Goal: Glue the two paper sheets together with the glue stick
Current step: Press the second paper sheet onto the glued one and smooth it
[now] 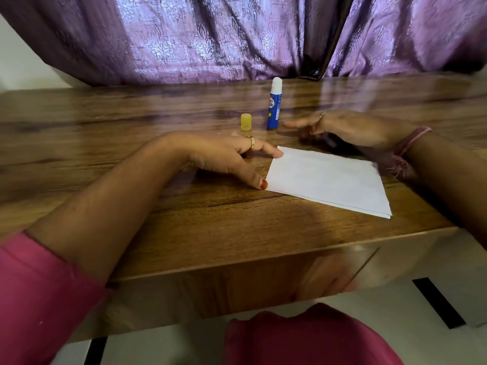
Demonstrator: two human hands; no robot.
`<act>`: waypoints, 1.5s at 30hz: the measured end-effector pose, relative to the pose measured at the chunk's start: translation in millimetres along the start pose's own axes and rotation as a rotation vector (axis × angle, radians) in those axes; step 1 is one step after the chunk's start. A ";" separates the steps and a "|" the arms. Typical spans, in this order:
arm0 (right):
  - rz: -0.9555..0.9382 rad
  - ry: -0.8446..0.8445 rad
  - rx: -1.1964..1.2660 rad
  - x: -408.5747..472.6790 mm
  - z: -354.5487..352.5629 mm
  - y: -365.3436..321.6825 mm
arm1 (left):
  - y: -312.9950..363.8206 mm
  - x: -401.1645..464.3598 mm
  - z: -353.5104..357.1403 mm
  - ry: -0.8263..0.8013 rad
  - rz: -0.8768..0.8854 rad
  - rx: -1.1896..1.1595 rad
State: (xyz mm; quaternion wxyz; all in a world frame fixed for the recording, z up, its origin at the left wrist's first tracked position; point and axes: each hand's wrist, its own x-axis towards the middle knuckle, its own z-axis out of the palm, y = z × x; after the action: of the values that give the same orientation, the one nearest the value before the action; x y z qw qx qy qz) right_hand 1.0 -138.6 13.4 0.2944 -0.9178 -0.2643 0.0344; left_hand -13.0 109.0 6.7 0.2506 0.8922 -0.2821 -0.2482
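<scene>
Two white paper sheets [326, 180] lie stacked on the wooden table [131, 122], right of centre, their edges nearly aligned. My left hand [232, 159] rests on the table with relaxed fingers, its thumb and a fingertip touching the stack's left edge. My right hand [350, 130] hovers just behind the paper, fingers stretched toward the left, holding nothing. The blue glue stick [274, 106] stands upright and uncapped behind the hands, its white glue tip exposed. Its yellow cap [246, 121] stands a little to its left.
A purple patterned curtain [210, 35] hangs behind the table's far edge. The table's near edge [263, 264] runs across the lower view, with my pink clothing [303, 338] below it.
</scene>
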 end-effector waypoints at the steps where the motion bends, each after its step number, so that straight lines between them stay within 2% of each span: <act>1: -0.006 -0.011 -0.059 -0.3 -1.1 1.9 | 0.2 -0.3 0.8 0.002 0.007 0.025; 4: -0.008 -0.018 0.032 -2.4 -5.7 6.2 | -0.9 1.5 -0.6 0.008 0.006 0.039; 7: -0.175 0.016 -0.007 -12.3 0.7 -9.9 | -0.9 0.2 -0.5 0.016 0.005 0.033; 10: -0.236 -0.014 0.043 -15.3 8.4 -19.8 | -1.0 0.2 -0.4 0.018 0.011 0.032; 23: -0.320 -0.212 0.047 8.7 32.0 -36.4 | -1.6 3.5 1.6 0.033 0.062 0.007; 36: -0.429 -0.218 -0.042 8.8 36.9 -33.4 | -1.2 3.0 2.2 0.042 0.073 -0.033; 45: -0.434 -0.227 -0.068 -2.0 29.8 -23.7 | 1.1 3.7 1.4 0.025 -0.013 -0.025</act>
State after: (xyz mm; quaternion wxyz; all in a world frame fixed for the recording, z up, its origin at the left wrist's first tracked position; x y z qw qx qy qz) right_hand -18.3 -107.8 1.9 0.2323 -0.8391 -0.4877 0.0643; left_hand -11.6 105.5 5.2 0.2636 0.8938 -0.2701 -0.2424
